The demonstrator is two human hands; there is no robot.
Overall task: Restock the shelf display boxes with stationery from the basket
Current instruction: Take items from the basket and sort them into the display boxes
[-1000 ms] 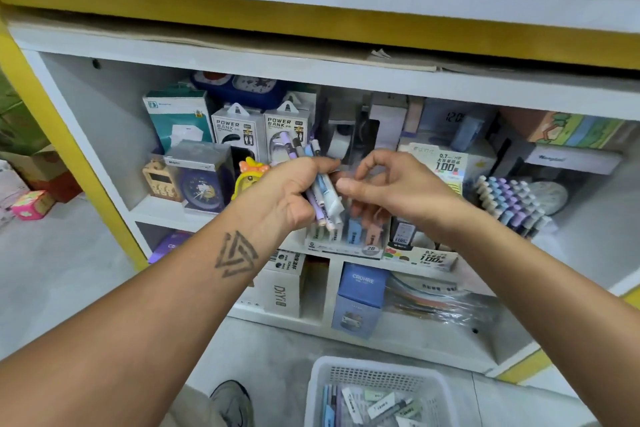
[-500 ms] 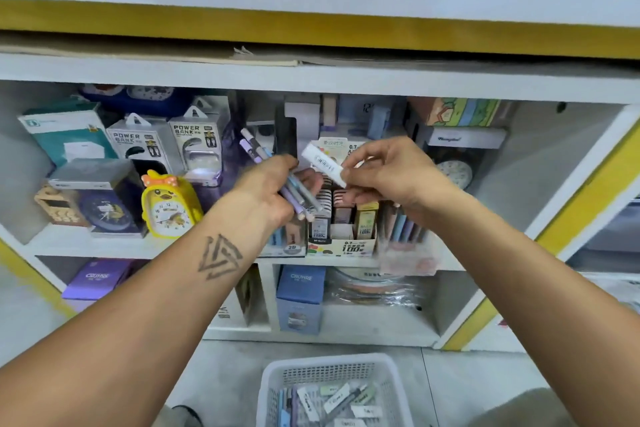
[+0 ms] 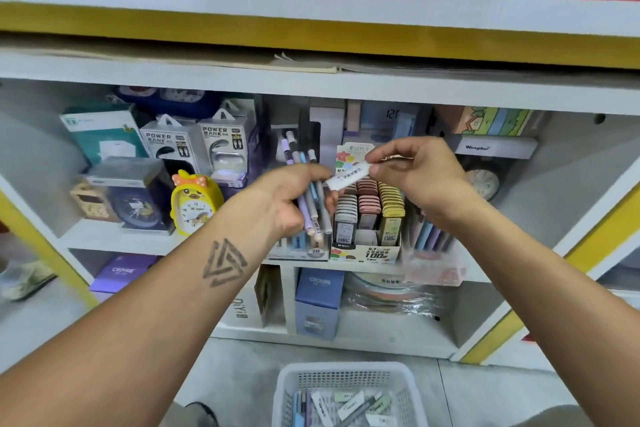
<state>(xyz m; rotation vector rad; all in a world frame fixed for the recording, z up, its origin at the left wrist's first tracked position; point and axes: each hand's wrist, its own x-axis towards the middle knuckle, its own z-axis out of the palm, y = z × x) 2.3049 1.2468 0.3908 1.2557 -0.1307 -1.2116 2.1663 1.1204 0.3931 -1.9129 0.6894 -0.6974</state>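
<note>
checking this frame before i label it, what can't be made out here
- Head view: print on the white packet in the right hand is blurred.
- Pens: the left hand hides their middles, so the count is unclear.
- Basket: cut off by the bottom edge.
- Pink display box: motion-blurred, label illegible.

basket [image 3: 346, 374] cut by bottom edge | pens [image 3: 313, 204] partly hidden in left hand [image 3: 277, 199] | eraser [image 3: 348, 177] print unreadable
</note>
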